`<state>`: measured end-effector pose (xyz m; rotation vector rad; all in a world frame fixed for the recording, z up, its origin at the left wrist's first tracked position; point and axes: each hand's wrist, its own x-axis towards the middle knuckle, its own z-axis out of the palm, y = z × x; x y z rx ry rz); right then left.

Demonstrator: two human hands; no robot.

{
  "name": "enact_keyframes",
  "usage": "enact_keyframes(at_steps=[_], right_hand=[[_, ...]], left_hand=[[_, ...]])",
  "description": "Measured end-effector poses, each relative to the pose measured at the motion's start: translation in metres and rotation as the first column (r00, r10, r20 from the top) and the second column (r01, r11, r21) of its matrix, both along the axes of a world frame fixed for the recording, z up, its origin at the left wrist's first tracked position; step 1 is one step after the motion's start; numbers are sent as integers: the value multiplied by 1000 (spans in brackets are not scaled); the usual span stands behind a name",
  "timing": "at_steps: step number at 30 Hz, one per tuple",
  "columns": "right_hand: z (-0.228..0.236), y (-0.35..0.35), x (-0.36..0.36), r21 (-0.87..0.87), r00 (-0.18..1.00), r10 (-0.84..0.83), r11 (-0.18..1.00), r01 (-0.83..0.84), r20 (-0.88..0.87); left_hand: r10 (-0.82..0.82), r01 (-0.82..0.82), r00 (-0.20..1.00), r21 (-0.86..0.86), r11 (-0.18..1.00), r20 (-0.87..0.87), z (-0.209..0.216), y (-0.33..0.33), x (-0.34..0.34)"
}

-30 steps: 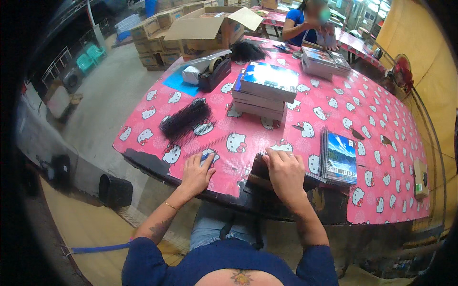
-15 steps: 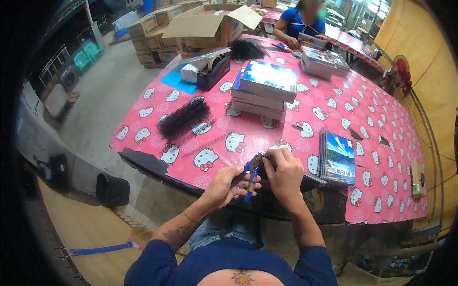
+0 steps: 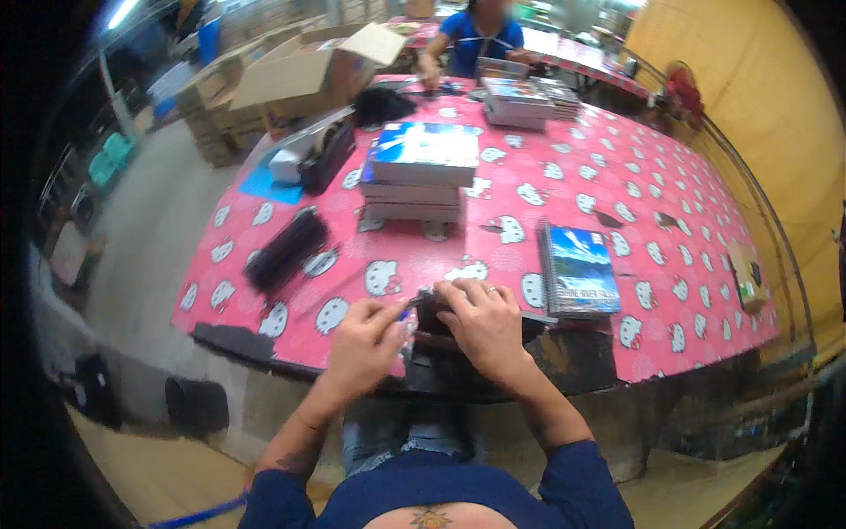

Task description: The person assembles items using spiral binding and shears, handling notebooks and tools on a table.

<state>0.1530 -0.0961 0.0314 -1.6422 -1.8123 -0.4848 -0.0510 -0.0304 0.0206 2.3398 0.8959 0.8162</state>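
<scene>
At the near edge of the table, my left hand (image 3: 361, 348) is closed around blue-handled pliers (image 3: 404, 315), mostly hidden by my fingers. My right hand (image 3: 483, 328) bends over the top of a dark, flat, book-like thing (image 3: 432, 319), gripping its upper edge. The pliers' tip meets that thing's left corner, where blur hides the detail. To the right lies a spiral-bound book (image 3: 582, 271) with a blue landscape cover. A bundle of black plastic binding coils (image 3: 287, 250) rests to the left.
A stack of books (image 3: 423, 157) stands mid-table on the pink patterned cover (image 3: 670, 331). Behind it are a tape dispenser (image 3: 328, 159), an open carton (image 3: 282, 84) and another book pile (image 3: 515, 110). Across the table sits another person (image 3: 480, 42). A brown block (image 3: 747, 278) lies far right.
My view has shifted, so the table things appear further left. My left hand has turned over and closed around the pliers' handles, which earlier showed spread. My right hand stays at the dark thing's top.
</scene>
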Motion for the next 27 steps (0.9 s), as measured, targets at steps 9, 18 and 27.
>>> enact_keyframes(at_steps=[9, 18, 27], right_hand=[[33, -52, 204, -6, 679, -357, 888, 461, -642], [-79, -29, 269, -455, 465, -876, 467, 758, -125], [-74, -24, 250, -370, 482, -864, 499, 784, -143]], left_hand=[[183, -155, 980, 274, 949, -78, -97, 43, -55], [196, -200, 980, 132, 971, 42, -84, 57, -44], [23, -88, 987, 422, 902, 157, -13, 115, 30]])
